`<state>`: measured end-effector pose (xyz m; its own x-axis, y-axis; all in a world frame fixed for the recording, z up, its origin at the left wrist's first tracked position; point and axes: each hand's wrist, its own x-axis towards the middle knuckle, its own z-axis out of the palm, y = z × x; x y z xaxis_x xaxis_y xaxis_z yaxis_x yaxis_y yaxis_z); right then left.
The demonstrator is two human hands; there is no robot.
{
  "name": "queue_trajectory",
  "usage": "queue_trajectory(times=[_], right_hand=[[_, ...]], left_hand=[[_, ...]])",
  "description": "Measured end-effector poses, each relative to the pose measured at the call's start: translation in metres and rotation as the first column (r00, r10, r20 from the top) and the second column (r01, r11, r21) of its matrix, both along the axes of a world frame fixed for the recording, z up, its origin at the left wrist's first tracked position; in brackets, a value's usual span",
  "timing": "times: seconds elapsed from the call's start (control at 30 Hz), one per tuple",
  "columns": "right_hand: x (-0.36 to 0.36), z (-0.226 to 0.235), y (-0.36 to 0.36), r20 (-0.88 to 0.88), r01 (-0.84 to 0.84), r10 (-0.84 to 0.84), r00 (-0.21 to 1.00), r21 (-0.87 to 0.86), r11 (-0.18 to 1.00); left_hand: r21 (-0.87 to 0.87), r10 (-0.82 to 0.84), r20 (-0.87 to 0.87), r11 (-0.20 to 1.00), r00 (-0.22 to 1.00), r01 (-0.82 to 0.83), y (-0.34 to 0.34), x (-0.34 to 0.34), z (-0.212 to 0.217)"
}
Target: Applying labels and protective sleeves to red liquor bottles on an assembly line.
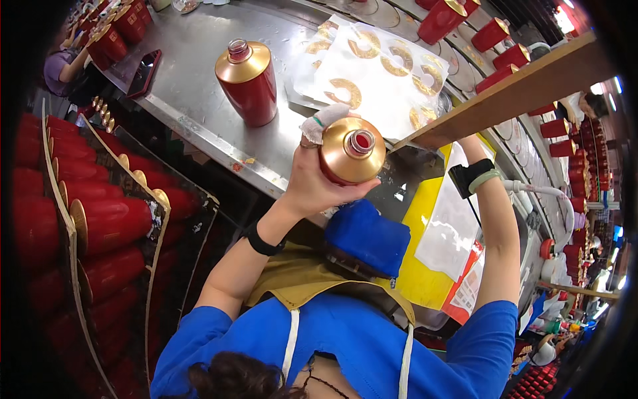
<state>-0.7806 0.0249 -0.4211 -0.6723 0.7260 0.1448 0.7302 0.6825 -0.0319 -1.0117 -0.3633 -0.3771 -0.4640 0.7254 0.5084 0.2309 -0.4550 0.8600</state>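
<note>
My left hand (312,169) is closed round a red bottle with a gold shoulder (351,169), its uncapped clear neck tilted up toward me. White tape wraps one finger of that hand. A second red and gold bottle (249,90) stands upright on the metal table, also uncapped, beyond and left of the held one. My right hand (472,143) reaches forward beneath a wooden plank (505,93), which hides its fingers. Beyond the held bottle lie white sheets (352,43) with gold ring-shaped labels.
Cardboard-divided stacks of red bottles (113,219) fill the left side. A phone (143,73) lies at the metal table's (193,86) left edge. A yellow sheet (415,266) and blue cloth-like bundle (369,236) are near my body. A conveyor (531,166) carrying red bottles runs along the right.
</note>
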Motion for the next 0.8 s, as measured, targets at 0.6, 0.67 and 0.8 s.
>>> queue_trajectory(times=[0.6,0.67,0.8], right_hand=[[0.052,0.195,-0.228,-0.653,-0.235,-0.549,0.521,-0.728,0.644],[0.058,0.195,-0.262,-0.675,-0.28,-0.609,0.417,-0.733,0.62],[0.073,0.189,-0.309,-0.613,-0.322,-0.7,0.366,-0.79,0.523]], left_hand=[[0.196,-0.429,0.765,0.865,0.48,0.462,-0.011,-0.016,0.082],[0.415,-0.49,0.871,0.769,0.032,0.486,-0.001,-0.011,0.078],[0.658,-0.565,0.746,0.551,-0.351,0.513,0.021,-0.013,0.041]])
